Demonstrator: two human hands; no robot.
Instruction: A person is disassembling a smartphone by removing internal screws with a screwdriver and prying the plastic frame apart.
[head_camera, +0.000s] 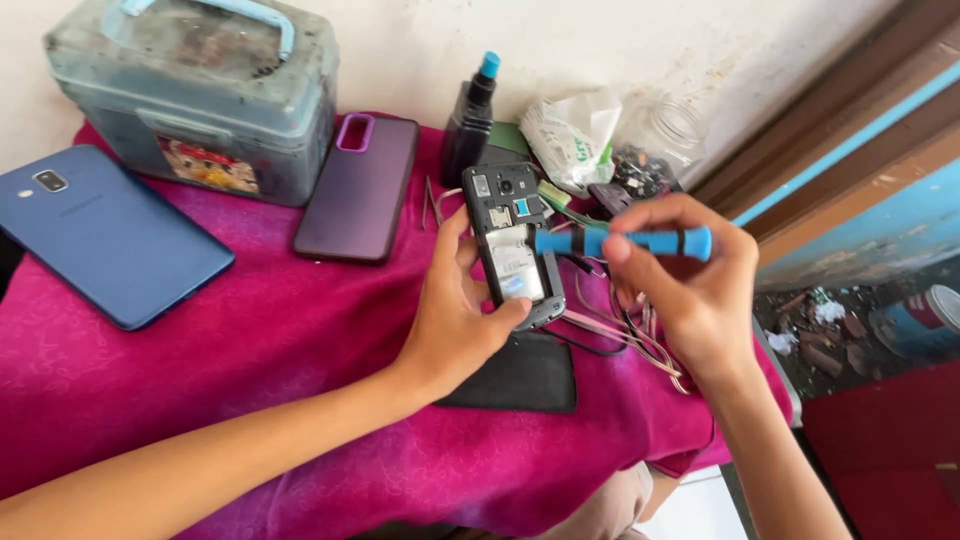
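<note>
My left hand (455, 325) grips an opened phone (510, 240) with its back cover off, thumb on the lower edge, battery bay and circuit parts showing. My right hand (690, 280) holds a blue screwdriver (625, 241) sideways, its tip end pointing left over the phone's right edge. Both are above a magenta cloth (270, 340) covering the table. A black flat cover (525, 375) lies under my left hand.
A blue phone (105, 235) lies at the left, a purple phone case (358, 188) beside a grey plastic toolbox (200, 95). A dark bottle with a blue cap (470, 118), a crumpled packet (572, 135), a glass jar (675, 125), tweezers and loose wires (620, 330) crowd the back right.
</note>
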